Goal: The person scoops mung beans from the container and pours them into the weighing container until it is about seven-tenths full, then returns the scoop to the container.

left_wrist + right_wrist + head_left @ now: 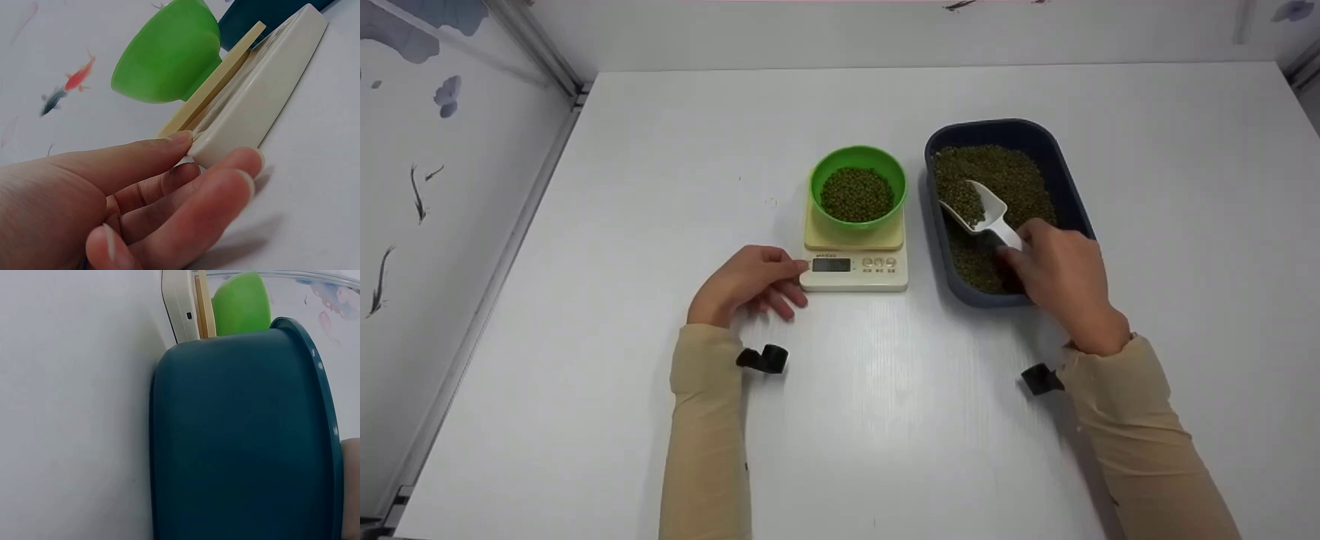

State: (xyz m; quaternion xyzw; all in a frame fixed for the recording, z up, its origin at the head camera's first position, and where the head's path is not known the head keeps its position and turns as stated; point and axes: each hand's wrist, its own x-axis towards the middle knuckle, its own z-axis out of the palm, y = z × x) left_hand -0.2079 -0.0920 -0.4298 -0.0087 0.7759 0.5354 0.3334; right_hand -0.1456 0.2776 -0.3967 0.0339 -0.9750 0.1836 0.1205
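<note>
My right hand grips the handle of a white scoop heaped with small green beans, held over a dark blue tub. More of these beans fill the tub's bottom. To its left stands a kitchen scale, cream with a yellow platform and a small display. On the platform sits a green bowl partly filled with the same beans. My left hand touches the scale's front left corner with the thumb, its other fingers loosely bent beside it. In the right wrist view the tub's wall hides most of that hand.
Everything stands on a white table. A white panel rises behind it, and a patterned panel borders the left side. Black straps stick out from both sleeves near the wrists.
</note>
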